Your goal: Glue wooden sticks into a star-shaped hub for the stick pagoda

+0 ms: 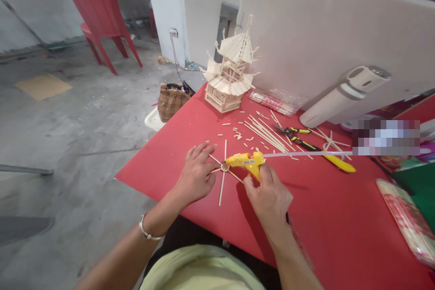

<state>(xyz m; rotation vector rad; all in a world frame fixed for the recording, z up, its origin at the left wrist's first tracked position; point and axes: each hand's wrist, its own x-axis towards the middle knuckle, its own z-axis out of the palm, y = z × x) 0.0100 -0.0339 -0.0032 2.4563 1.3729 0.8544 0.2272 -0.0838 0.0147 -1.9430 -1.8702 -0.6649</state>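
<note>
1. Right hand, lower centre of frame: fingers wrapped round the handle of a yellow glue gun; trigger hidden behind them.
2. Glue gun lies near frame centre, nozzle pointing left at the hub of a spoked stick frame on the red table. Nozzle-to-hub contact: cannot tell.
3. Left hand, left of the hub: fingers reaching over the left-hand spokes, covering parts of them. Whether they pinch a stick or merely rest there: cannot tell.
4. Clear glue rod extends rightward from the gun's rear, crossing the black-and-yellow pliers; far end lost at a pixelated patch, right of frame.
5. Second spoked frame, centre right, partly obscured by the rod.
6. Loose sticks and short offcuts, above and right of the gun; too small to count reliably.
7. Stick-built pagoda, upper centre, upright; pale bottle tilted, upper right.
8. Stick packet, lower right, runs to the frame edge.
</note>
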